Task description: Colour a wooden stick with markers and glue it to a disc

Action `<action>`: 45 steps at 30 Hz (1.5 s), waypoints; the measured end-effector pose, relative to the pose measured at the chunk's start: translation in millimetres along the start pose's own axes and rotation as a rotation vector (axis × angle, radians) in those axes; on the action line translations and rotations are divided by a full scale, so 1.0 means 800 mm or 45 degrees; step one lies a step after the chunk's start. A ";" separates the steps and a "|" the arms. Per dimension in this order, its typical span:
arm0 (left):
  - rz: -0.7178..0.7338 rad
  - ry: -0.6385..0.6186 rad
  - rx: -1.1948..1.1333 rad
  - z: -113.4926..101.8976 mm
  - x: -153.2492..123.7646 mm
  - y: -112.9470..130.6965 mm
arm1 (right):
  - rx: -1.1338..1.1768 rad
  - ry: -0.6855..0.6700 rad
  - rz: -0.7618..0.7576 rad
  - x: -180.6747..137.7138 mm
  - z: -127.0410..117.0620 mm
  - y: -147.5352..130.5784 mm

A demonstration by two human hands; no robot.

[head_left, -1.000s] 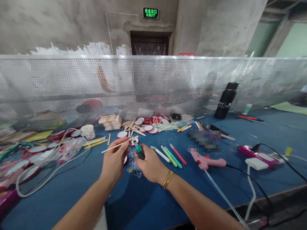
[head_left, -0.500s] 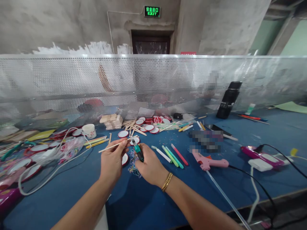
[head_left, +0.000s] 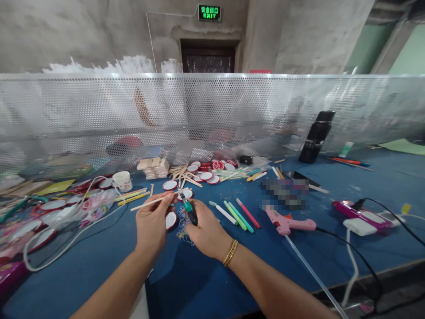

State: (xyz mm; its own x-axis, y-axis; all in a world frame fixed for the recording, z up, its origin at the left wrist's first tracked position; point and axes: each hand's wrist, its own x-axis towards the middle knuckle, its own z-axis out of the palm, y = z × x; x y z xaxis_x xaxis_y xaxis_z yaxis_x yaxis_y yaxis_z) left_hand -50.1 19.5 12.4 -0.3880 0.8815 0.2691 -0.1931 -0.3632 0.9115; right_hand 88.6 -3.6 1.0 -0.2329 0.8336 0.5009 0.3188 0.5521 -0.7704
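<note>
My left hand pinches a thin wooden stick between thumb and fingers. The stick slants up to the right, above the table. My right hand is closed round a teal-and-black-handled tool with a silver metal head. That head meets the stick near its right end; whether it is a blade or jaws I cannot tell. Beneath the hands lie a white disc with a red rim and a tangle of small coloured bands.
A pink glue gun with a clear glue stick lies right, beside coloured markers. Behind are loose wooden sticks, a stack of wooden pieces and a paper cup. A black bottle stands near the perforated metal screen.
The stick and left hand have shifted slightly left and down. The tool has moved a little left along with the right hand, its head still at the stick. The view has tilted slightly.
</note>
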 end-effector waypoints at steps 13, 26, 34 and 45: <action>0.116 -0.039 0.126 0.001 -0.004 0.005 | -0.024 0.011 0.106 -0.002 -0.001 -0.004; 0.077 -0.020 0.135 0.001 -0.001 -0.001 | -0.005 -0.037 0.165 0.003 -0.006 -0.002; -0.013 0.136 -0.111 -0.006 0.017 0.011 | 0.197 -0.137 0.364 0.014 -0.021 -0.006; -0.220 -0.080 -0.211 -0.002 0.013 0.004 | -1.314 -0.306 0.503 0.133 -0.135 0.093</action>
State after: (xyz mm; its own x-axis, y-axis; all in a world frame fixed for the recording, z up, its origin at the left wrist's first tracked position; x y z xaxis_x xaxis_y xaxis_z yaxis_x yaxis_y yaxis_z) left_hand -56.3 27.3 17.7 -0.2804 0.9500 0.1371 -0.3990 -0.2453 0.8836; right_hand 187.1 128.6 39.8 -0.0829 0.9893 0.1196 0.9895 0.0960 -0.1084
